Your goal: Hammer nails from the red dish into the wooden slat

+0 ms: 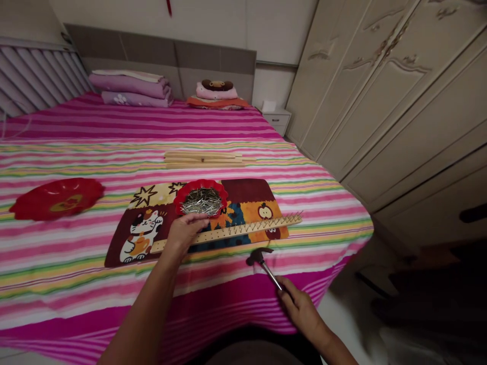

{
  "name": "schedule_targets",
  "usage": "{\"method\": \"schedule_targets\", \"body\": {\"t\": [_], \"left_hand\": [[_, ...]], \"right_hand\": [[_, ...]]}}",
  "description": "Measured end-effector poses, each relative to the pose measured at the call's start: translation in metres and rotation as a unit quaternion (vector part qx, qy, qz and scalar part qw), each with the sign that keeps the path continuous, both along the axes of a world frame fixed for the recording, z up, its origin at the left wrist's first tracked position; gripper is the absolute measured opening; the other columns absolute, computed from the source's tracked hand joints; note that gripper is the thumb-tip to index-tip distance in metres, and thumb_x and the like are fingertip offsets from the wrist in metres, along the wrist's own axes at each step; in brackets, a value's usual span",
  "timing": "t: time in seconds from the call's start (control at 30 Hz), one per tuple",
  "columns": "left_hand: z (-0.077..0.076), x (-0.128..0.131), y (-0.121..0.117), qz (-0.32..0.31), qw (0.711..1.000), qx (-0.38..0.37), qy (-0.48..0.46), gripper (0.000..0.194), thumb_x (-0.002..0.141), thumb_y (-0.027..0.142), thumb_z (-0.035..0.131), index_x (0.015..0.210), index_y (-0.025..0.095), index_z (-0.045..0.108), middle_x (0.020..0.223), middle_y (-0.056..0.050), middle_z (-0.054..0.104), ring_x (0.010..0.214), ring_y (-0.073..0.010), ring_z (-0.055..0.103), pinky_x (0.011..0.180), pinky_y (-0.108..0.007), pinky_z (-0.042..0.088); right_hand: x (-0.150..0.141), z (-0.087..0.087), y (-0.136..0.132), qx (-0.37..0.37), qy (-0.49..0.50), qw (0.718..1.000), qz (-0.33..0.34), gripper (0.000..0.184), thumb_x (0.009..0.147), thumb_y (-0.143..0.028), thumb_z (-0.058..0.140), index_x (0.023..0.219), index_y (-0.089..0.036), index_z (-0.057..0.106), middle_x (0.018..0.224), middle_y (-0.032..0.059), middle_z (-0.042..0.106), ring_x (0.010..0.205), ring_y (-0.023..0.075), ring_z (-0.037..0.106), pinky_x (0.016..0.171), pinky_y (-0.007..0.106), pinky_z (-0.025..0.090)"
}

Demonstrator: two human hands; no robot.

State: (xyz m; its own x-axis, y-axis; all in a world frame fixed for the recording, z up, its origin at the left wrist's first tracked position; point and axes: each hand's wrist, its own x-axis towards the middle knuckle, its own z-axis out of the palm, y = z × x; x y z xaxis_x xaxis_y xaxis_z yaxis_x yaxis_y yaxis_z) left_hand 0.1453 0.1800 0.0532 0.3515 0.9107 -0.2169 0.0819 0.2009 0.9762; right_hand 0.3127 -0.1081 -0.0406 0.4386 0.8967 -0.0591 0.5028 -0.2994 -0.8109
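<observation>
My right hand grips a claw hammer by its handle, the head resting or hovering low over the striped sheet; which of the two I cannot tell. Against the near rim of a red scalloped bowl is my left hand, fingers drawn together; what they pinch, if anything, is too small to make out. Inside the bowl lies a heap of metal nails. A narrow wooden strip runs beneath the left hand, with a row of nails standing in its right part and small holes or marks towards its left.
Under bowl and strip is a patterned mat with a cat design. More wooden strips lie beyond it. A red tray is at the left. Folded bedding sits by the headboard; wardrobes line the right.
</observation>
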Motion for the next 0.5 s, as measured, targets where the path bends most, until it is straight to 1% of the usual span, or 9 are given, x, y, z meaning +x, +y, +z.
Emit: {"method": "schedule_targets", "body": {"t": [0.1,0.23,0.33,0.5], "left_hand": [[-0.008,0.006,-0.01,-0.018,1.0,-0.02,0.003,0.041,0.039,0.039,0.079,0.07,0.014,0.069,0.059,-0.001,0.066,0.057,-0.0126,0.059,0.06,-0.027,0.049],[-0.02,0.01,-0.016,-0.043,0.999,-0.029,0.005,0.039,0.04,0.034,0.078,0.072,0.015,0.068,0.066,-0.002,0.068,0.066,-0.0149,0.063,0.069,-0.029,0.051],[-0.025,0.009,-0.018,-0.04,0.999,0.007,0.018,0.034,0.042,0.031,0.077,0.071,0.016,0.067,0.066,-0.001,0.068,0.066,-0.0149,0.063,0.07,-0.029,0.051],[-0.027,0.008,-0.02,-0.028,0.991,0.098,0.09,0.026,0.054,0.034,0.071,0.075,0.018,0.067,0.07,0.0,0.068,0.067,-0.0147,0.062,0.069,-0.027,0.049]], "right_hand": [[0.0,0.001,0.0,-0.002,0.0,1.0,-0.001,0.038,0.09,-0.034,0.039,0.117,-0.017,0.058,0.069,0.0016,0.065,0.06,0.0171,0.059,0.059,0.026,0.05],[-0.001,0.003,-0.001,-0.003,-0.013,1.0,0.004,0.038,0.09,-0.033,0.038,0.117,-0.015,0.057,0.069,0.0014,0.064,0.06,0.017,0.059,0.06,0.026,0.05],[-0.001,0.004,-0.001,0.002,-0.021,1.0,0.003,0.038,0.089,-0.032,0.037,0.116,-0.015,0.058,0.069,0.0012,0.064,0.059,0.0168,0.059,0.058,0.026,0.049],[-0.001,0.002,-0.001,0.0,-0.026,1.0,-0.001,0.037,0.089,-0.032,0.037,0.115,-0.015,0.058,0.066,0.0003,0.063,0.057,0.0166,0.059,0.056,0.025,0.049]]}}
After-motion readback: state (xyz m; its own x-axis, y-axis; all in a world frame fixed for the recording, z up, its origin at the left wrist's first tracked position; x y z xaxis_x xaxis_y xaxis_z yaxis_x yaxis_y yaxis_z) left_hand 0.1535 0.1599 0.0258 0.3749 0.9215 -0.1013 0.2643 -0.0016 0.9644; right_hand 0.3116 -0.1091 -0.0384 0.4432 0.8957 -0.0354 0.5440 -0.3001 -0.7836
